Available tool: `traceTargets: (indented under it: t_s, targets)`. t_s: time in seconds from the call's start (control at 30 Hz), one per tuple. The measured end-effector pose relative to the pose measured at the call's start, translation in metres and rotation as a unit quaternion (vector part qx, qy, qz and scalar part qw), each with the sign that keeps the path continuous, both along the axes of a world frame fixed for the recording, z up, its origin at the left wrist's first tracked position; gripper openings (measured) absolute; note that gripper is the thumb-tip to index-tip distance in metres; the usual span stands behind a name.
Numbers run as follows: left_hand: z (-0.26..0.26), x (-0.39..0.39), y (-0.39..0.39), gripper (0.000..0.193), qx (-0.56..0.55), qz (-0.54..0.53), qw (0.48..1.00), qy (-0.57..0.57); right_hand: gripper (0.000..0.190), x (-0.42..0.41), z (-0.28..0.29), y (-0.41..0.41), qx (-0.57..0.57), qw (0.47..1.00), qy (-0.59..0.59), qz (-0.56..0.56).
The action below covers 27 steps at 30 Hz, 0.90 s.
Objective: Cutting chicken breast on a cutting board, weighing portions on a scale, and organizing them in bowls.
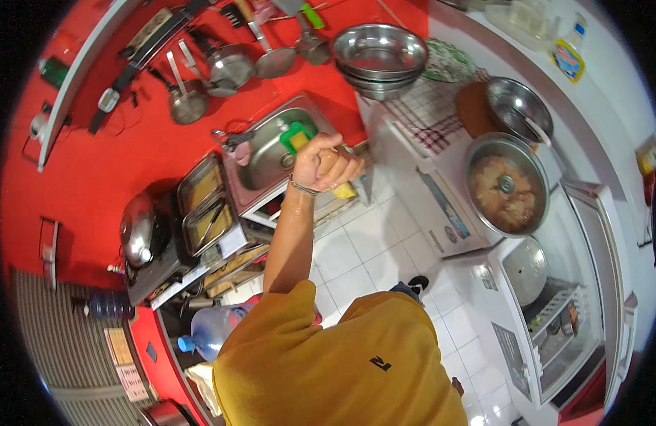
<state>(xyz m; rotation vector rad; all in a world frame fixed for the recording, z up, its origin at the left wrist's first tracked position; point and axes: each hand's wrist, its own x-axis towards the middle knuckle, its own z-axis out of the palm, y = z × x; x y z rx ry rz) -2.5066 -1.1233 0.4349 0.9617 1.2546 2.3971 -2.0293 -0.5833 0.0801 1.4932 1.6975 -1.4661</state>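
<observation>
My left hand (328, 162) is raised over the near edge of a stainless steel sink (261, 170), fingers curled into a fist. It looks wet, and nothing shows between the fingers. A braided bracelet (305, 187) circles the wrist. In the sink, partly covered by the hand, lies a green item (293, 133) with a yellow sponge (300, 140). Just beyond the fist is a yellow item (345, 190), mostly hidden. A small piece of what may be my right hand (458, 386) shows beside the mustard shirt; its grip is hidden.
Metal trays (203, 205) stand left of the sink, by a lidded wok (138, 229). Stacked steel bowls (381, 53) and a pot of pale food in liquid (506, 186) rest on white chest units to the right. One freezer (567, 298) stands open. A water jug (216, 330) lies lower left.
</observation>
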Motion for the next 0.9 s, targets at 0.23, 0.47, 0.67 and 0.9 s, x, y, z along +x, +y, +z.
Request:
traceTargets:
  t_s: [0.23,0.47,0.67,0.9]
  targets:
    - [-0.027,0.031,-0.078,0.050,0.032,0.101,0.993,-0.046,0.043,-0.055,0.007,-0.001,0.030,1.000,-0.004,-0.006]
    - [-0.109,-0.003,-0.219,0.029,0.126,0.240,0.955,-0.122,0.040,-0.155,0.029,-0.112,0.035,0.988,0.062,0.134]
    - [-0.178,-0.039,-0.334,0.021,0.229,0.275,0.904,-0.234,0.034,-0.364,0.067,-0.299,0.121,0.872,0.234,0.413]
    - [-0.259,-0.077,-0.392,0.027,0.053,0.467,0.740,-0.482,0.033,-0.582,0.188,-0.614,0.034,0.645,0.429,0.631]
